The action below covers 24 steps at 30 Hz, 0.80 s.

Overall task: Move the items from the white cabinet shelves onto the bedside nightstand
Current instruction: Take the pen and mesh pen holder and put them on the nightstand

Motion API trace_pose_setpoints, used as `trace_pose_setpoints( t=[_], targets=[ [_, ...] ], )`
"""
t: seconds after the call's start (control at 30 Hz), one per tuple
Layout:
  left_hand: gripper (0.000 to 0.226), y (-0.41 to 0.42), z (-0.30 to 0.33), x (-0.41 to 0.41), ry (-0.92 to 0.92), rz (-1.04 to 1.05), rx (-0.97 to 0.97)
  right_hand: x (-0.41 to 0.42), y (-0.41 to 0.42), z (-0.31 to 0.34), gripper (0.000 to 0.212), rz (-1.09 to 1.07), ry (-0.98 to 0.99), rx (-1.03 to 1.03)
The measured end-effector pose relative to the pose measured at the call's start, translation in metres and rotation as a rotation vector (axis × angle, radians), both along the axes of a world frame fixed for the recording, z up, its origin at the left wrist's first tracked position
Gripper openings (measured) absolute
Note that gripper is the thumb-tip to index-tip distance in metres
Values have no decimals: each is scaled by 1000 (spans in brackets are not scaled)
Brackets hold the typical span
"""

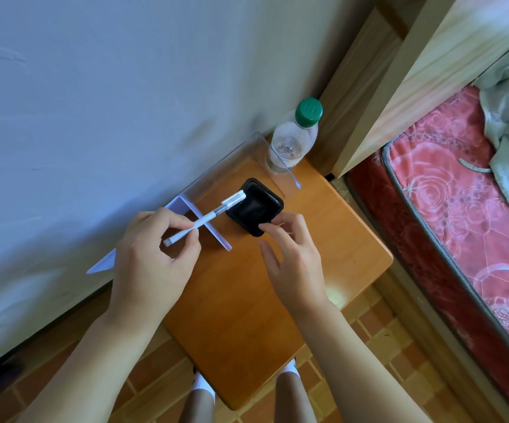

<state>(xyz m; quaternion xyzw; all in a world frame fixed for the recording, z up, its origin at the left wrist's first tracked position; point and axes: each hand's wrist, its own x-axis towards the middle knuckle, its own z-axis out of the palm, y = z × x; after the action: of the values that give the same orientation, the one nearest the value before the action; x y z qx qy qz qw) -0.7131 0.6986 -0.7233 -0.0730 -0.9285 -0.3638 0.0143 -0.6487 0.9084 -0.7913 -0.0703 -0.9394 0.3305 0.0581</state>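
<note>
My left hand (152, 257) pinches a white capped pen (207, 217) near its back end; the cap end lies over the rim of a black square tray (256, 209). The tray sits on the orange wooden nightstand (247, 315). My right hand (293, 254) is at the tray's near corner, its fingertips touching the rim. A clear plastic bottle with a green cap (296, 135) stands at the nightstand's far corner by the wall.
A clear acrylic stand (204, 190) runs along the wall side of the nightstand. The pale wall (94, 102) is on the left. On the right are the wooden bed frame (415, 87) and a red floral mattress (461, 209). Tiled floor lies below.
</note>
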Motion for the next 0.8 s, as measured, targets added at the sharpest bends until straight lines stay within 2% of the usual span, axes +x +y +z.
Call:
trace_pose_setpoints(
  t=[0.23,0.8],
  targets=[
    [11,1,1,0,10,-13,7,-11,-6,-4,13,-6,57,-52],
    [11,2,-1,-15,65,16,-17,-49,-9,-7,9,-89,123,-57]
  ],
)
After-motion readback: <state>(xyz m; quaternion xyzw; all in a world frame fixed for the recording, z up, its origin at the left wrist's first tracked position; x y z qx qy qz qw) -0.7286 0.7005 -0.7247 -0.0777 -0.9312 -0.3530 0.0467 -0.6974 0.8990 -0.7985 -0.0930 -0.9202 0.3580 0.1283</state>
